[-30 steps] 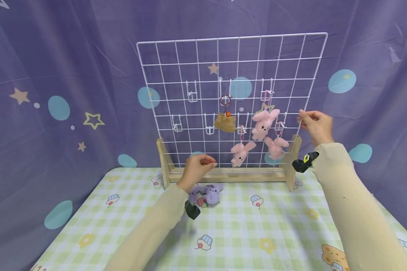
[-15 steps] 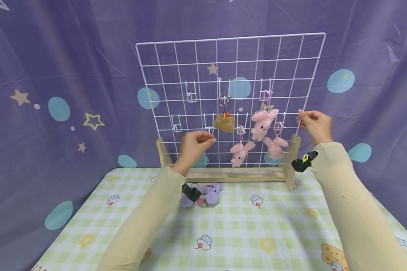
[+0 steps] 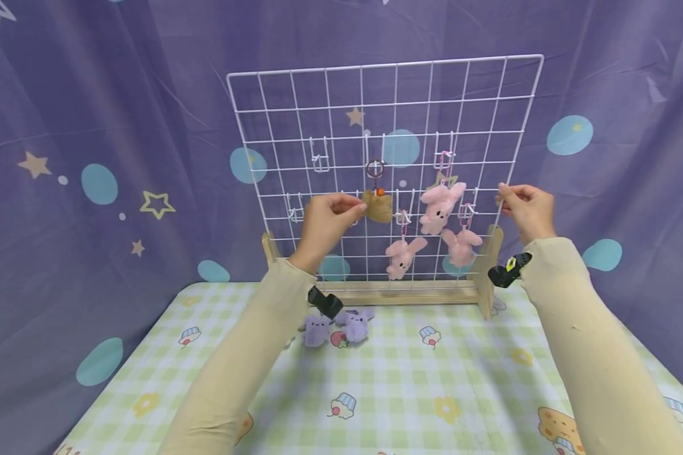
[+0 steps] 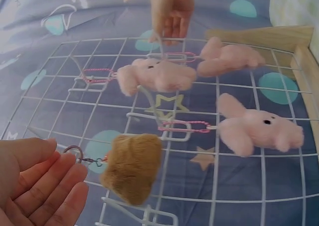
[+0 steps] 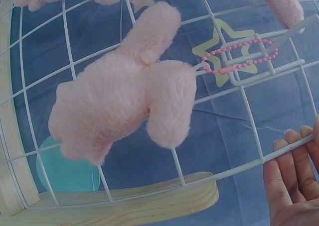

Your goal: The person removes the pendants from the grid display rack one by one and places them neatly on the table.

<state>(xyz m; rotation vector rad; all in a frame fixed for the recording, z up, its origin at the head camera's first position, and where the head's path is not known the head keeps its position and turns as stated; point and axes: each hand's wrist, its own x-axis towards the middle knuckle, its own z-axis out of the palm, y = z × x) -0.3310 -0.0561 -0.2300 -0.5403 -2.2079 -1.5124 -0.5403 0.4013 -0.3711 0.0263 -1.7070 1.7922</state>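
Observation:
A brown plush keychain (image 3: 379, 207) with an orange bead hangs by a dark ring from a hook on the white wire grid panel (image 3: 379, 101). My left hand (image 3: 331, 221) is at its left side, overlapping the plush's edge in the head view. In the left wrist view, the fingertips of the left hand (image 4: 47, 186) are close beside the ring (image 4: 74, 152), fingers fairly straight. My right hand (image 3: 528, 208) grips the grid's right edge wire; its fingers (image 5: 299, 169) lie behind that wire in the right wrist view.
Three pink plush bunnies, including one at the top (image 3: 441, 208), hang by pink bead chains right of the brown plush. Bare white hooks (image 3: 320, 163) are on the left side. Two purple plush toys (image 3: 355, 325) lie before the wooden stand (image 3: 398, 297) on the checked tablecloth (image 3: 398, 379).
My left hand has risen from low near the purple toys up to the brown plush keychain. The right hand stays on the grid's edge.

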